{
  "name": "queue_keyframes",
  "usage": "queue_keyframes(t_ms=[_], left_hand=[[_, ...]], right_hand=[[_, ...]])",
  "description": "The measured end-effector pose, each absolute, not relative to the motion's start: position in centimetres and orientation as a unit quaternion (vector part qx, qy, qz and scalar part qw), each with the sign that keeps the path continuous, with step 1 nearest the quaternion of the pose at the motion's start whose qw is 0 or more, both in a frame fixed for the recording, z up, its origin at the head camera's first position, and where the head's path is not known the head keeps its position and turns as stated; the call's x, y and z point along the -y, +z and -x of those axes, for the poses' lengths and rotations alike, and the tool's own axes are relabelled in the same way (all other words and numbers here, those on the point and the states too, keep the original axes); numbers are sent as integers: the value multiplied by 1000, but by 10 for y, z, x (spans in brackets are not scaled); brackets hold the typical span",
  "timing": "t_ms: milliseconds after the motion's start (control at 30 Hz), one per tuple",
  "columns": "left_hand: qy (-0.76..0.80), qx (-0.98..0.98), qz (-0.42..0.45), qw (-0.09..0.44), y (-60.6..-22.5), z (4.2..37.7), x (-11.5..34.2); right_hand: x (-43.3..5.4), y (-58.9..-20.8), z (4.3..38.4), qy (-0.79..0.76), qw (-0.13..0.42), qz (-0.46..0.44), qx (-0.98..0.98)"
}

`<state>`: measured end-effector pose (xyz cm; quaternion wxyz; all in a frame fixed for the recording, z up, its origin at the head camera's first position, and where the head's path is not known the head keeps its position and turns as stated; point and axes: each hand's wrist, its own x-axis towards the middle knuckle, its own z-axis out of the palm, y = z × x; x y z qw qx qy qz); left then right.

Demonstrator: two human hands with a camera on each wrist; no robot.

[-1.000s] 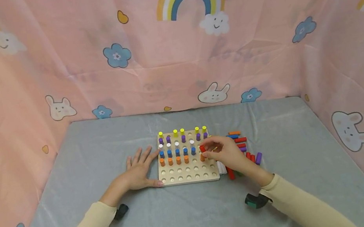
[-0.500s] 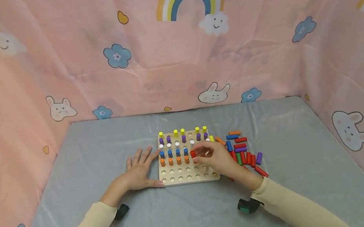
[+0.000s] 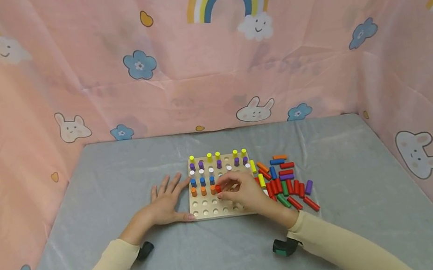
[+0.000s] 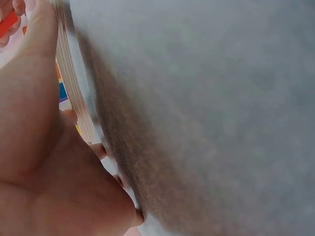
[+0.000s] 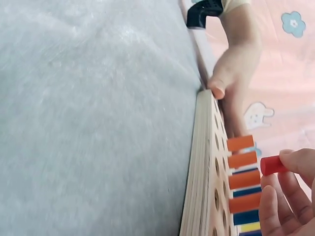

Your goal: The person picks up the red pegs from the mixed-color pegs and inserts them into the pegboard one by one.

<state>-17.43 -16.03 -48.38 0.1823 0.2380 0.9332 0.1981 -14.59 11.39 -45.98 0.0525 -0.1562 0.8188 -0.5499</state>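
A pale wooden pegboard (image 3: 210, 207) lies on the table with rows of yellow, purple, white, blue and orange pegs standing in it. My left hand (image 3: 163, 204) rests flat at the board's left side, fingers spread, thumb and a fingertip at its edge. Between thumb and fingers, my right hand (image 3: 246, 191) pinches a red peg (image 3: 218, 188) over the board. The right wrist view has that red peg (image 5: 269, 165) tilted, above the tops of the orange pegs (image 5: 243, 179). Two rows of holes nearest me hold no visible pegs; the right hand covers part of the board.
Right of the board lies a loose pile of pegs, mostly red (image 3: 295, 187), with green (image 3: 285, 189), blue, purple, orange and yellow ones among them. A grey cloth (image 3: 128, 168) covers the table. Pink printed curtains (image 3: 175, 89) enclose its back and sides.
My right hand has carried the red peg leftward across the board and slightly toward me, uncovering more of the loose pile. The left hand has stayed in place.
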Motion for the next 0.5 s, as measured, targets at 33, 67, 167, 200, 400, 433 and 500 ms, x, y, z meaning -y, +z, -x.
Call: queue_keyframes(t_ms=[33,67,167,200,400,433,500], left_hand=[[197,-934,-237,183,-485,175,161],[199,-933,-238,181,-485,175,160],[196,-934,-238,179,-482,175,160],[194,-935,-238,178,-481,174,159],[181,-938,-238,174,-478,173,159],[180,-938,-238,174,-478,173,159],[180,-938,-238,175,-478,172,159]], right_hand=[[-112,-460,146,-551,53,157,-818],[-110,-461,146,-550,53,159,-818],[-105,-465,146,-549,50,165,-818],[-104,-467,147,-548,48,167,-818],[-93,-459,142,-550,42,172,-816],[-90,-456,140,-550,43,174,-816],[-87,-458,141,-550,40,179,-815]])
